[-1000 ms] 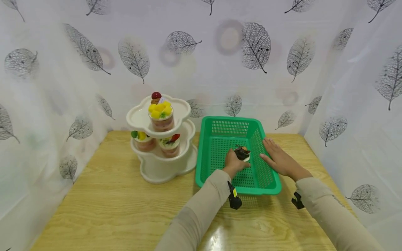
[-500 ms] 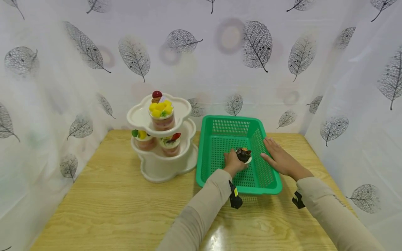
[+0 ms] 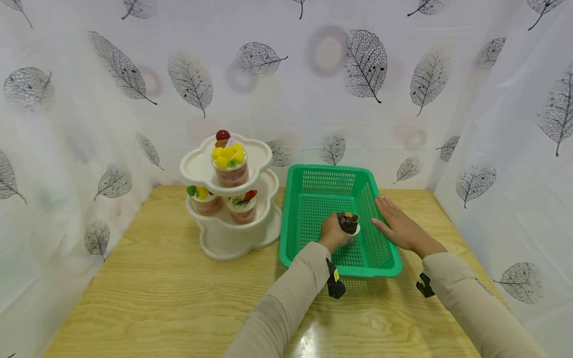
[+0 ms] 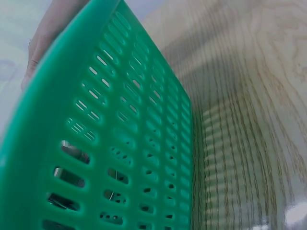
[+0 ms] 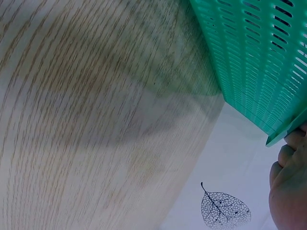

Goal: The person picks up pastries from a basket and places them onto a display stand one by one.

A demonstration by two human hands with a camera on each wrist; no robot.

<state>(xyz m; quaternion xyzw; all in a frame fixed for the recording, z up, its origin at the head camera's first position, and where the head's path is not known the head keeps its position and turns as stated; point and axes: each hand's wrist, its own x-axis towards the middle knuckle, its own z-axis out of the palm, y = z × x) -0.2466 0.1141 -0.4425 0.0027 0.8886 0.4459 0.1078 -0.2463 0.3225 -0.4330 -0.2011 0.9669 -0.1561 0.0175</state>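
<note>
A small dessert cup [image 3: 349, 223], white-rimmed with dark chocolate-like pieces and an orange bit on top, is inside the green basket [image 3: 329, 271]. My left hand [image 3: 334, 233] grips it from the left, thumb on the near side; some fingers are hidden behind the cup. On the basket's right rim rests my right hand [image 3: 400, 229], fingers straight along it and thumb over the inner side. The right wrist view has this hand's fingers [image 5: 286, 155] at the rim. In the left wrist view the basket's slotted wall [image 4: 103, 129] blocks most of the cup.
Left of the basket stands a white tiered stand [image 3: 261, 149] with flower-shaped trays. A fruit-topped cup [image 3: 230, 171] sits on its upper tray, two more cups [image 3: 242, 208] on the middle one. The wooden table [image 3: 179, 298] meets a leaf-print curtain [image 3: 286, 99] behind.
The chocolate-topped cup has shifted slightly right and tilted in my left hand, whose fingers have closed around it. My right hand has stayed on the rim.
</note>
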